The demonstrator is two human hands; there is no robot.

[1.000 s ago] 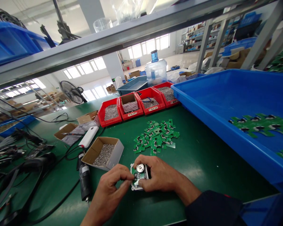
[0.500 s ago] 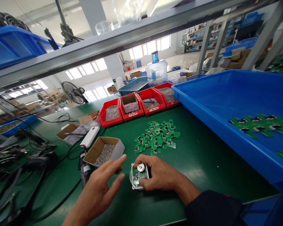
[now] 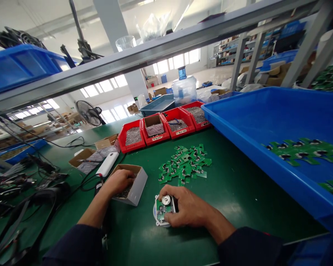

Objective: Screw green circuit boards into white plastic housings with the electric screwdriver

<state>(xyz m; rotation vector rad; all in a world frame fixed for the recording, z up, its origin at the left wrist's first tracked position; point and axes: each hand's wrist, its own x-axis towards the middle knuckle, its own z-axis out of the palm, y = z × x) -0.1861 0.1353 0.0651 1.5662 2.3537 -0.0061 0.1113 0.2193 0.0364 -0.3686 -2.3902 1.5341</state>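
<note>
Your right hand (image 3: 187, 208) pinches the white housing (image 3: 156, 214), round metal part (image 3: 166, 200) facing up. Your left hand (image 3: 120, 182) is inside the cardboard box (image 3: 138, 187), at the housing's 10 o'clock; cannot tell whether those fingertips meet. Box wall stands between left hand and housing. Loose green boards (image 3: 184, 166) at 1 o'clock. Red bins (image 3: 131, 147) beyond, 12; blue tray (image 3: 252, 162), 2. Bin labels (image 3: 181, 132) bear writing, too small to read.
</note>
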